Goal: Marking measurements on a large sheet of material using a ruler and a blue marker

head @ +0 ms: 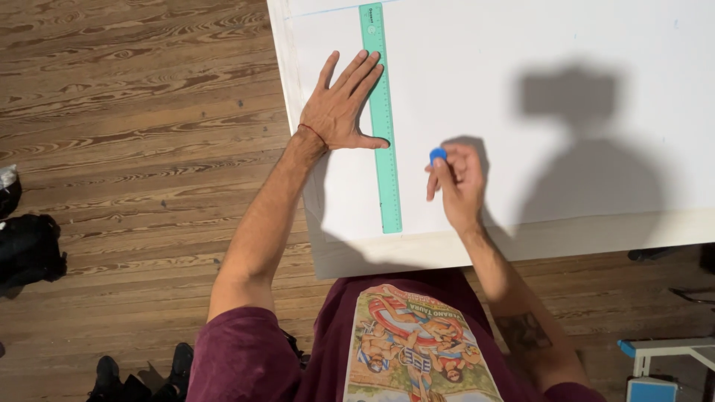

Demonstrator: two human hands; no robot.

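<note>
A long green ruler (382, 141) lies lengthwise on a large white sheet (536, 89) that covers a white table. My left hand (342, 108) rests flat on the sheet with fingers spread, its thumb and fingertips pressing on the ruler's left edge. Just right of the ruler's lower half, my right hand (458, 182) hovers with its fingers closed around a small blue object (438, 154), which looks like a cap or a pen's end; the rest of it is hidden in the hand.
The table's near edge (521, 242) runs just in front of my torso. Wooden floor (134, 112) spreads to the left. Dark bags (26, 249) lie at the far left, and a white and blue stool (663, 353) stands at lower right.
</note>
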